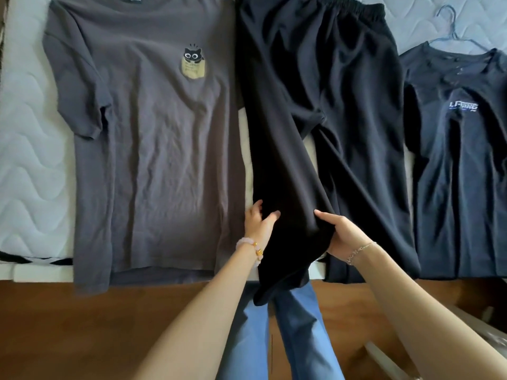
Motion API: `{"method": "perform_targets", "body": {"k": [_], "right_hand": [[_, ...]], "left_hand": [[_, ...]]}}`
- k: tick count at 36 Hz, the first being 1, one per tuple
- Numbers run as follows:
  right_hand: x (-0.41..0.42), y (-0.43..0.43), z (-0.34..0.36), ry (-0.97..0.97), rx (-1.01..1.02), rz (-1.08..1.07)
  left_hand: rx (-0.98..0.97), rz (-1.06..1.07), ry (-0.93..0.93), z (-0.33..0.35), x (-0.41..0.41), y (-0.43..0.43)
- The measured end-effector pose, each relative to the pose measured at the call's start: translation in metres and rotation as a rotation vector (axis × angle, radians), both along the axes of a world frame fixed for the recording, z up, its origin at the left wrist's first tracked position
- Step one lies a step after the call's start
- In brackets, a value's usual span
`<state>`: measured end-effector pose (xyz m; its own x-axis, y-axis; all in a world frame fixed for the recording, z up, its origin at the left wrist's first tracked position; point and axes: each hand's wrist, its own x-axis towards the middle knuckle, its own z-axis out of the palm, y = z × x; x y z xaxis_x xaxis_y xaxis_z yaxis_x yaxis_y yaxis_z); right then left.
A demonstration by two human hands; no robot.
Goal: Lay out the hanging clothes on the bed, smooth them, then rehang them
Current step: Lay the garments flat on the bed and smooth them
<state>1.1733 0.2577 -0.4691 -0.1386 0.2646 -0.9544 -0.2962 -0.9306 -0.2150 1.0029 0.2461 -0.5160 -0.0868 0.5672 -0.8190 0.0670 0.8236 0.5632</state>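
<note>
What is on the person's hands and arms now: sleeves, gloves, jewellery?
Both forearms are bare: no sleeves in view, no gloves. The left hand has a bead bracelet at its wrist, pale pink beads with gold-coloured pieces. The right hand has a thin silvery chain bracelet at its wrist. No rings show.

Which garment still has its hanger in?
The dark T-shirt with the blue logo, far right: a hanger sticks out of its collar. The grey cat T-shirt and black trousers show none.
</note>
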Motion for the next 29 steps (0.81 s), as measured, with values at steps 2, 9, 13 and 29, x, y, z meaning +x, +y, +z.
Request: {"method": "perform_targets", "body": {"k": [2, 9, 13, 29], "right_hand": [[0.001, 0.000, 0.000, 0.018, -0.001, 0.011], [0.016, 0.002, -0.004, 0.083, 0.024, -0.065], [0.030, 0.003, -0.008, 0.040, 0.074, -0.139], [0.007, -0.049, -0.028, -0.192, 0.128, 0.136]], "left_hand": [[0.049, -0.060, 0.086, -0.001, 0.012, 0.007], [0.052, -0.080, 0.590, 0.001, 0.028, 0.024], [-0.167, -0.061, 0.314, -0.005, 0.017, 0.017], [0.183, 0.337, 0.368, 0.055, -0.043, -0.072]]}}
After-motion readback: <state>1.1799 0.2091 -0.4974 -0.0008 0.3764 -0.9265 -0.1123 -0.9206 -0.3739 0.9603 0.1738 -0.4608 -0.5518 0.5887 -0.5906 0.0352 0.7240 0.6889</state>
